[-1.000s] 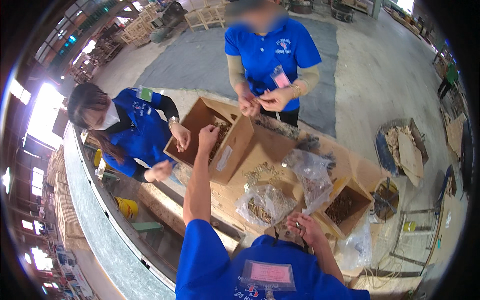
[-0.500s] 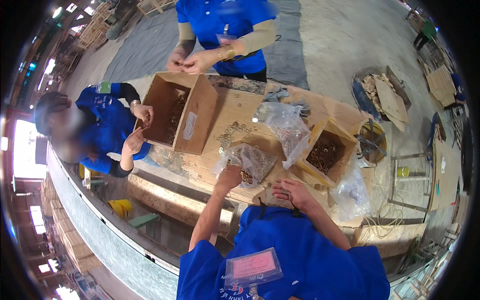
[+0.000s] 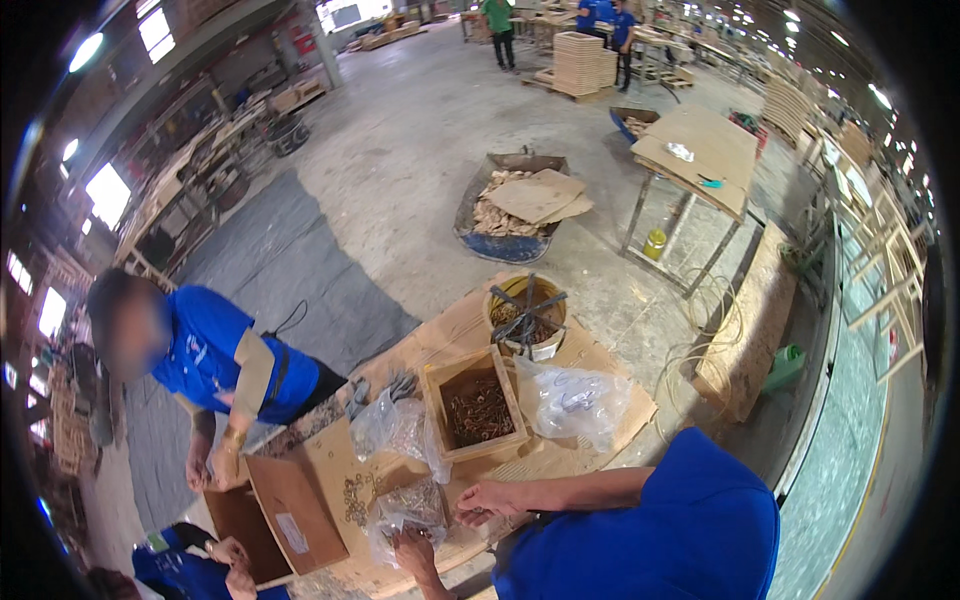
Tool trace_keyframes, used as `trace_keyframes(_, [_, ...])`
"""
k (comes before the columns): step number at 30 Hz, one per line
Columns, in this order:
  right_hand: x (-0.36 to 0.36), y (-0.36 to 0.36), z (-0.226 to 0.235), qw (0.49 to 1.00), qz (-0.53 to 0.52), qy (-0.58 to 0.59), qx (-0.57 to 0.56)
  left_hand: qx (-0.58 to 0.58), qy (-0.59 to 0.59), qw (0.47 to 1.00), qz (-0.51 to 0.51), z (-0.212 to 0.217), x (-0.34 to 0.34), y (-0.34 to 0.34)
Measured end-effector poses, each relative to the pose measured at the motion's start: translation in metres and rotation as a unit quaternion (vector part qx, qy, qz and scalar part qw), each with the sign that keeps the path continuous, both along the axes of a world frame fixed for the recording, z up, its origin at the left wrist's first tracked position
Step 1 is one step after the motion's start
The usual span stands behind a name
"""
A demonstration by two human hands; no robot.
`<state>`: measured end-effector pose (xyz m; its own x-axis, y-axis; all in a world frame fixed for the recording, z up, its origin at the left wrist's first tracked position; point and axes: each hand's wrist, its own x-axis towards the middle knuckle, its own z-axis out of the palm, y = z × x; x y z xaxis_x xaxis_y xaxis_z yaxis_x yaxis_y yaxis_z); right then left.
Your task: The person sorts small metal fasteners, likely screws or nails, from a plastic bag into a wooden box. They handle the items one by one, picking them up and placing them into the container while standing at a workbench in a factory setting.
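Observation:
My left hand grips the near edge of a clear plastic bag holding small metal parts, which lies on the cardboard-covered bench. Just right of the bag is my right hand, its fingers curled at the bag's edge; whether they pinch anything is unclear. Beyond my hands stands a small wooden box filled with dark screws. A second clear bag lies left of that box. Loose washers are scattered on the cardboard by the bag.
An open cardboard box lies at the left, with a co-worker in blue behind it and another person's hands low left. A large crumpled clear bag and a bucket sit at the bench's far side.
The view has swung round to the right, so the bench now lies at the lower left. My left hand has come back from the cardboard box to the bag of parts.

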<state>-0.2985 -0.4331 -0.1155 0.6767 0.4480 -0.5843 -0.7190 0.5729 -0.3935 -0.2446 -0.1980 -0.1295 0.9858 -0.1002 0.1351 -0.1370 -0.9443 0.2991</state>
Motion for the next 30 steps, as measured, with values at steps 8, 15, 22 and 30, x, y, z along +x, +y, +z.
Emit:
trace_keyframes(8, [-0.019,-0.015,-0.015,0.999,-0.037,0.004,-0.008,-0.523,0.132,0.842,0.000,0.066,-0.040,-0.040])
trace_keyframes(15, [-0.014,-0.014,-0.005,0.992,0.035,-0.083,0.093,-0.375,0.098,0.913,-0.129,0.072,-0.051,-0.103])
trace_keyframes(22, [-0.011,-0.028,0.031,0.999,0.016,-0.034,-0.010,-0.372,0.134,0.906,-0.150,0.086,-0.046,-0.103])
trace_keyframes(30, [-0.008,-0.026,0.032,0.999,0.006,-0.032,-0.031,-0.530,0.109,0.839,-0.056,0.083,-0.053,-0.117])
